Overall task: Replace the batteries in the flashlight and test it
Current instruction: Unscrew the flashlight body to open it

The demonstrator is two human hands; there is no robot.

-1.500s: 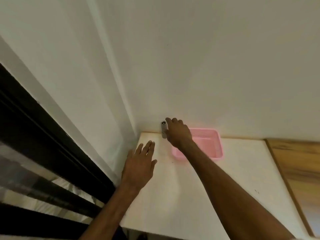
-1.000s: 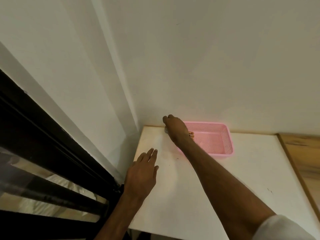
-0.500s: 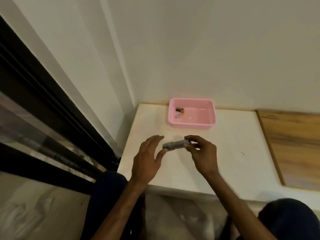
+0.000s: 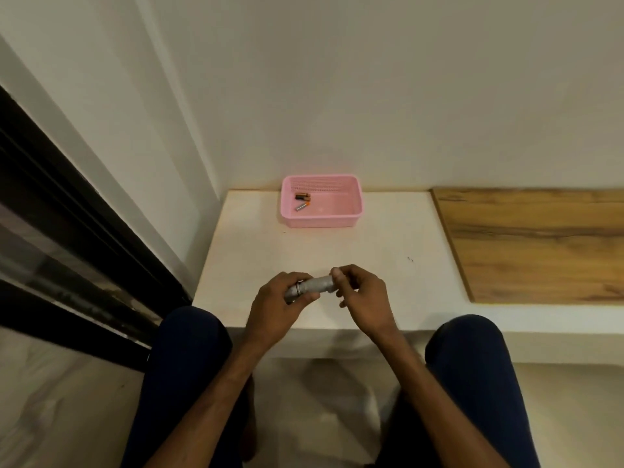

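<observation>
Against wall (image 4: 371, 96), pink basket (image 4: 320, 223), two batteries (image 4: 302, 196) inside

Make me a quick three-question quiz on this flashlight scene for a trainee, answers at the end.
1. True or false: the left hand and the right hand both hold the flashlight.
2. Fill in: the wooden board lies to the ____ of the pink basket.
3. Where do the two batteries lie? A) on the wooden board B) in the pink basket C) in the left hand

Key: 1 true; 2 right; 3 B.
</observation>
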